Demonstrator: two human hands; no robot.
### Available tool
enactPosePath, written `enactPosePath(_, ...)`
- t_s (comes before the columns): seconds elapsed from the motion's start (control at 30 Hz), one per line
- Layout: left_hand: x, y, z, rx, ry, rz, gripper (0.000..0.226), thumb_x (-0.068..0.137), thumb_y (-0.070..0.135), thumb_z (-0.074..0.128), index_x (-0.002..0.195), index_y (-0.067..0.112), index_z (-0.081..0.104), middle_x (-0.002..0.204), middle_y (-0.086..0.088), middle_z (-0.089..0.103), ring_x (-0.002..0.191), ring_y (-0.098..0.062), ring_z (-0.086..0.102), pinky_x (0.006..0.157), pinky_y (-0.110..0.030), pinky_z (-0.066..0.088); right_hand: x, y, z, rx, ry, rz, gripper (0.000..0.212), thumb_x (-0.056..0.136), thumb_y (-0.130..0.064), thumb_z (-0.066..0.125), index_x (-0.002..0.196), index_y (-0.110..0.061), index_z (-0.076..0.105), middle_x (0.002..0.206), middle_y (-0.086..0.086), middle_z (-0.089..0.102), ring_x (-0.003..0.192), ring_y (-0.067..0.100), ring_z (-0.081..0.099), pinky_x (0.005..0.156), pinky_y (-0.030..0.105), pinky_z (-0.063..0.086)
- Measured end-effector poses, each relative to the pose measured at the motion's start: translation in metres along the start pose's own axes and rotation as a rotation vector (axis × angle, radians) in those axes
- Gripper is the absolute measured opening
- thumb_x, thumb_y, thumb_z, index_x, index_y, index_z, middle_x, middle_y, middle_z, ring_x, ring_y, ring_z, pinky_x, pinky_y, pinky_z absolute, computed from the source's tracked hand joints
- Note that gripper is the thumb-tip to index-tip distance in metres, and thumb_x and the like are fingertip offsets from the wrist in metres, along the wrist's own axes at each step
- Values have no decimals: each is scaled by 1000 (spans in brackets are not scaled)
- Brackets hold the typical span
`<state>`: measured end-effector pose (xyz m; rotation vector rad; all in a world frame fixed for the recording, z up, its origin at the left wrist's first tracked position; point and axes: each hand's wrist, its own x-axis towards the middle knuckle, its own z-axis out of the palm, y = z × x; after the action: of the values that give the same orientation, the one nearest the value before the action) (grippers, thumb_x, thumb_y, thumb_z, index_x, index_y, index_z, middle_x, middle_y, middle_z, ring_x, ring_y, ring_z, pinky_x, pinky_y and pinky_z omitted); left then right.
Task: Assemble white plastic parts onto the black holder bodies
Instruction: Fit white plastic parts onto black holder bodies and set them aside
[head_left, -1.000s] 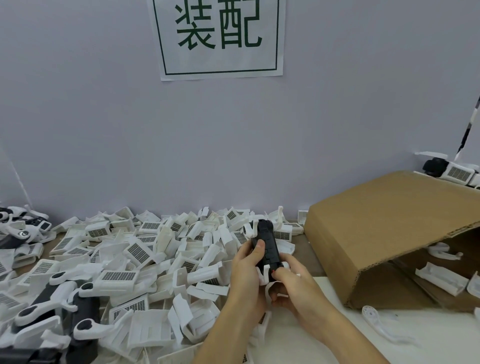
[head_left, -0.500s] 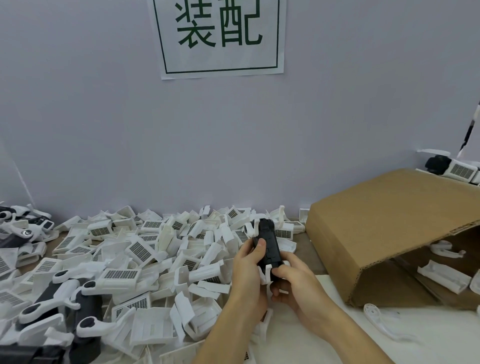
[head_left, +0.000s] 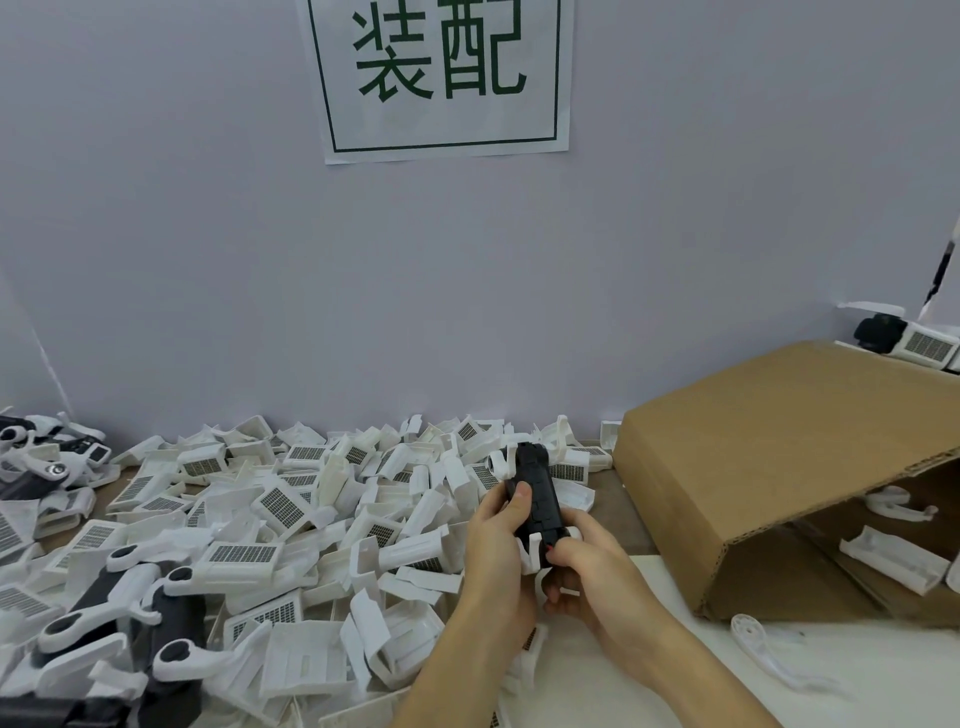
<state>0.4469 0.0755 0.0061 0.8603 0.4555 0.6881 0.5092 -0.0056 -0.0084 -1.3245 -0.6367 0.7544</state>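
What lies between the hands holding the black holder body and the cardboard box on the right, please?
In the head view, only bare table separates the hands' black holder body from the cardboard box; no loose parts lie in that strip.

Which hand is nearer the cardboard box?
Right. The right hand holds the lower end of the black holder body, on the side toward the cardboard box. The left hand grips the body's far side, farther from the box.

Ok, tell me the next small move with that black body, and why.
Probably press the white clip home onto the black body's lower end. The left hand grips the body upright and the right hand pinches the clip at its base, which does not look fully seated.
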Motion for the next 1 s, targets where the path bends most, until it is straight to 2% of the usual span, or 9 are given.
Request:
enactPosePath(0.17, -1, 0, 0, 21, -12, 1, 19, 101, 21, 57, 109, 16, 72, 81, -12, 72, 60, -31, 64, 44, -26, 41, 0, 0, 1, -27, 23, 1, 40, 92, -2, 46, 112, -31, 65, 68, -4, 63, 53, 17, 49, 55, 30, 45)
enactPosePath(0.37, -1, 1, 0, 27, -14, 8, 18, 100, 20, 57, 107, 16, 73, 85, -15, 71, 67, -32, 65, 47, -29, 43, -2, -1, 1, -49, 35, -5, 38, 92, -4, 49, 108, -34, 67, 68, -5, 63, 54, 16, 49, 55, 29, 44)
enactPosePath(0.53, -1, 1, -1, 13, -22, 1, 19, 100, 20, 58, 100, 18, 76, 87, -16, 73, 73, -34, 67, 53, -32, 46, -2, -3, 2, -38, 29, -17, 33, 96, -8, 49, 114, -31, 65, 65, -8, 65, 52, 15, 52, 52, 27, 44)
enactPosePath(0.73, -1, 2, 0, 13, -2, 6, 17, 100, 18, 57, 103, 16, 74, 86, -17, 71, 65, -33, 63, 47, -29, 43, -1, -4, 2, -46, 41, 0, 34, 97, -5, 49, 116, -28, 64, 63, -6, 64, 52, 16, 52, 54, 29, 43)
enactPosePath(0.87, -1, 1, 0, 4, -5, 3, 20, 100, 18, 58, 95, 18, 77, 89, -19, 72, 71, -35, 65, 51, -31, 45, -2, -6, 2, 6, 27, 10, 37, 95, 2, 46, 115, -22, 65, 61, -3, 62, 49, 17, 48, 49, 27, 40)
enactPosePath(1.0, -1, 1, -1, 6, -9, 15, 24, 100, 19, 58, 87, 23, 78, 83, -15, 72, 64, -32, 65, 49, -29, 44, -1, -6, 1, -20, 26, 12, 37, 95, 1, 45, 116, -23, 64, 57, -5, 60, 49, 17, 48, 50, 28, 40)
